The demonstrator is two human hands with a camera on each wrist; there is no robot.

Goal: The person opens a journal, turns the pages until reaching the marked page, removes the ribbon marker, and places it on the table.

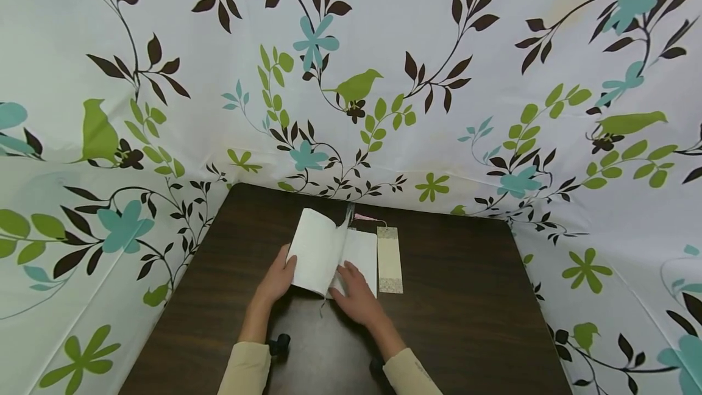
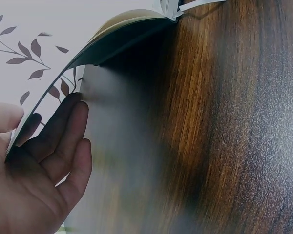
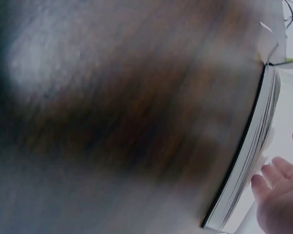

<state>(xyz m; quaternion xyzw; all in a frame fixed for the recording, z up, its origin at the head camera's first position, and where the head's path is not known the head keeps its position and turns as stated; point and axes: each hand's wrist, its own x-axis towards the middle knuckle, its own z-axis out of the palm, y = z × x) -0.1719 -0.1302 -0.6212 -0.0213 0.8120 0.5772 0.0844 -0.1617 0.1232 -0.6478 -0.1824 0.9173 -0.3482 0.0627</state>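
I'm opening the book (image 1: 329, 255) in the middle of the tabletop (image 1: 466, 297): my left hand (image 1: 276, 279) grips the lifted cover, my right hand (image 1: 356, 297) lies flat on the pages. Next, I judge, comes picking up the bookmark (image 1: 389, 259) just beside it.

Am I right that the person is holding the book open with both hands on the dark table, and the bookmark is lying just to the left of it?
Not quite: in the head view the bookmark lies just to the right of the book, not the left. The rest holds: left hand and right hand hold it open on the dark table.
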